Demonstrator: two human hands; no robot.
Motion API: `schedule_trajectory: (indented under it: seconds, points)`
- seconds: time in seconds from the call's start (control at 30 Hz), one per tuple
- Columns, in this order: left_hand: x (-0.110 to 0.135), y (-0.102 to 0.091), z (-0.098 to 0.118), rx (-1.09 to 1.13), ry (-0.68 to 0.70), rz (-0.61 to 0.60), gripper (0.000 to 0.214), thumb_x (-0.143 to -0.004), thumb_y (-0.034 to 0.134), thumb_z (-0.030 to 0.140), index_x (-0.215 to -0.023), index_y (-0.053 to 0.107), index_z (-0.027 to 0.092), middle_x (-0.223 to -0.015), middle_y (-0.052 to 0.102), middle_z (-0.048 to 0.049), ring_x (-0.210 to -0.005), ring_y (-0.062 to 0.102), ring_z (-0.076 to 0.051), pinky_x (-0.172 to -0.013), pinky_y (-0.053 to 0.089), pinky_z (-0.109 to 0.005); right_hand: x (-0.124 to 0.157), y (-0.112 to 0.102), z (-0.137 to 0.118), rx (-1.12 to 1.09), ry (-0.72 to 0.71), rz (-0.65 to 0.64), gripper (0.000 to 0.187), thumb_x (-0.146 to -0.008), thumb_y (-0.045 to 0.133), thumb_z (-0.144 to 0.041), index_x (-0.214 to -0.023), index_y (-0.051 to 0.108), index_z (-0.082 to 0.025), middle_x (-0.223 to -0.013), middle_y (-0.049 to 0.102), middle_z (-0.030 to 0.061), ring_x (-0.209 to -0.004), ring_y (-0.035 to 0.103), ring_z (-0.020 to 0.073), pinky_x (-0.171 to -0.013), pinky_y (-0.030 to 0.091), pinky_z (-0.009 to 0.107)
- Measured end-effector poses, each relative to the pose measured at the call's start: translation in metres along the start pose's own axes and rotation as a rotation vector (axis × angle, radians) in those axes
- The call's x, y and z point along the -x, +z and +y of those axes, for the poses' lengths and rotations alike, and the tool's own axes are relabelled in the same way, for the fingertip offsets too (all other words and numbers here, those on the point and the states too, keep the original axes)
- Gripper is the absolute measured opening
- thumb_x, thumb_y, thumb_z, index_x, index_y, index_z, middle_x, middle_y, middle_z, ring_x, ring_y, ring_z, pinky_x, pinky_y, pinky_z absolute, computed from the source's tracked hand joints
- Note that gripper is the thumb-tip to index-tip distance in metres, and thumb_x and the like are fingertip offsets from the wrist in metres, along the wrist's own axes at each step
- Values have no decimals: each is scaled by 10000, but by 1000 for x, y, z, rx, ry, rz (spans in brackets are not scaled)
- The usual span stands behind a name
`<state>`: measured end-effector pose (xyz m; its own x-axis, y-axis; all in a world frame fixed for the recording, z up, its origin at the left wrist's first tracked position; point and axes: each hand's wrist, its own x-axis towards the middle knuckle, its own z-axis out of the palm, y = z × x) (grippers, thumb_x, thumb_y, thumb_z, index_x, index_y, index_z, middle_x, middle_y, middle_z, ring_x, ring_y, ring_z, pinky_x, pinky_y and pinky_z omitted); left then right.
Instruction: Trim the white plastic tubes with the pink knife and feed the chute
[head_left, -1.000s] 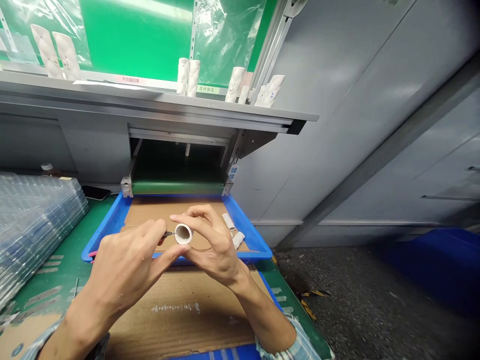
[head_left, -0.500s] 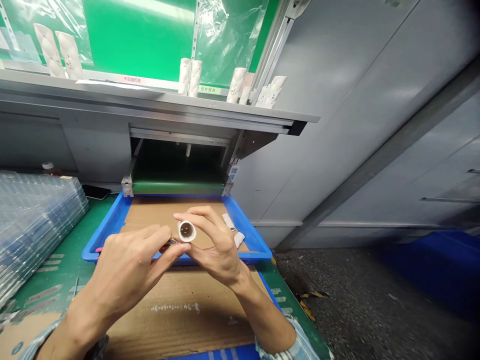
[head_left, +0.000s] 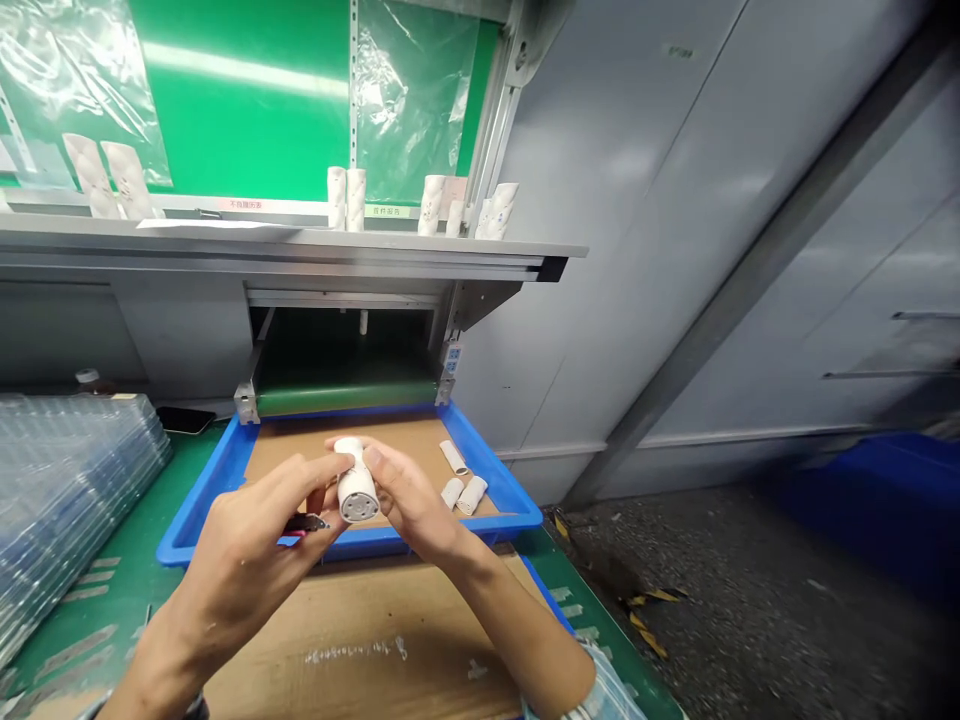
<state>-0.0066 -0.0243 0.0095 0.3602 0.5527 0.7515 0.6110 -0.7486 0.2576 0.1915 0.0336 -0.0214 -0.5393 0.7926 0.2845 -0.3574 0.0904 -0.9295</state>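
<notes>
A short white cylinder (head_left: 349,478) is held between my two hands above the blue tray. Its near end faces me and shows a round grey face with several small holes. My right hand (head_left: 405,495) is closed round it from the far right side, thumb along its top. My left hand (head_left: 274,515) pinches the cylinder from the left with its fingertips. Tucked in the same left hand is a slim dark-and-pink tool (head_left: 306,524) with a metal tip; its exact kind is unclear.
The blue tray (head_left: 517,505), lined with cardboard, holds several white cylinders (head_left: 452,457) at right. Behind it is a green conveyor belt (head_left: 345,397). Clear plastic trays (head_left: 67,490) are stacked at left near a phone (head_left: 185,420). Above, more white cylinders (head_left: 430,206) stand on a shelf (head_left: 300,243).
The cylinder has turned: its hollow dark end faced me before, now the holed end does. My right hand has shifted its grip, and the camera view has tilted upward.
</notes>
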Motion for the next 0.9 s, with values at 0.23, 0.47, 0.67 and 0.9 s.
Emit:
schedule_trajectory:
  seconds: [0.23, 0.47, 0.67, 0.9]
  points:
    - [2, -8, 3, 18, 8, -7, 209, -1038, 658, 207, -1238, 678, 264, -759, 607, 69, -550, 513, -72, -494, 416, -147, 5, 5, -18, 228, -42, -73, 682, -1037, 568, -763, -1256, 732, -139, -1002, 738, 82, -930, 692, 215, -914, 579, 388]
    - [5, -14, 7, -20, 34, -10, 181, -1044, 684, 265, -1225, 678, 267, -729, 639, 63, -498, 500, -80, -459, 379, -187, 17, 8, -32, 244, -65, -170, 612, -1069, 537, -725, -1248, 735, -175, -1037, 737, 72, -879, 729, 198, -839, 625, 353]
    - [10, -17, 19, -37, 80, 14, 184, -1070, 699, 346, -1231, 675, 258, -754, 684, 41, -544, 578, -93, -530, 462, -197, 26, 8, -35, 301, -71, -231, 609, -1111, 468, -694, -1289, 730, -174, -1067, 750, 85, -954, 733, 211, -889, 624, 362]
    - [-4, -14, 38, -22, 74, -36, 205, -1070, 691, 228, -1274, 684, 237, -1118, 802, -53, -984, 789, -160, -855, 616, -214, 23, -5, -42, 560, -110, -290, 545, -1164, 377, -588, -1074, 770, -223, -963, 800, 57, -932, 772, 234, -887, 637, 375]
